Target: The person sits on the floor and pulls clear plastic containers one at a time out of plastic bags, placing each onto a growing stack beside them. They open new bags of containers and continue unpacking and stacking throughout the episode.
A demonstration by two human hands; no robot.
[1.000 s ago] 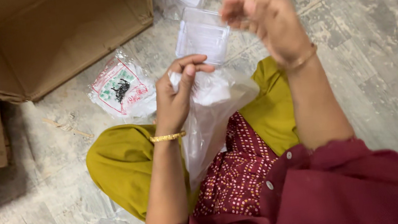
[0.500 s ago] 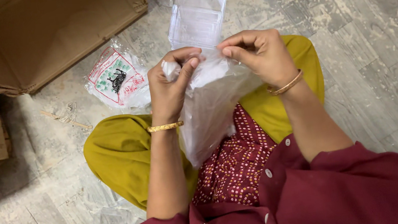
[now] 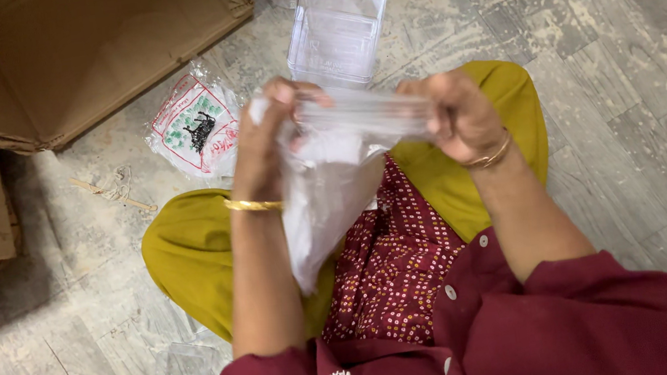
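Thin clear plastic bag (image 3: pixel 325 188) hangs over the lap, its mouth stretched between left hand (image 3: pixel 264 137) and right hand (image 3: pixel 456 113); both sets of fingers are clenched on the top edge. Judged light, limp and slippery: grip at the rim. Clear plastic box (image 3: pixel 336 34) lies on floor (image 3: pixel 630 49) just beyond

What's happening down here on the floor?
A person sits on the floor, holding a thin clear plastic bag over their lap. The left hand and right hand each pinch its top edge, stretched between them. A clear plastic box, a printed packet and a cardboard box lie nearby.
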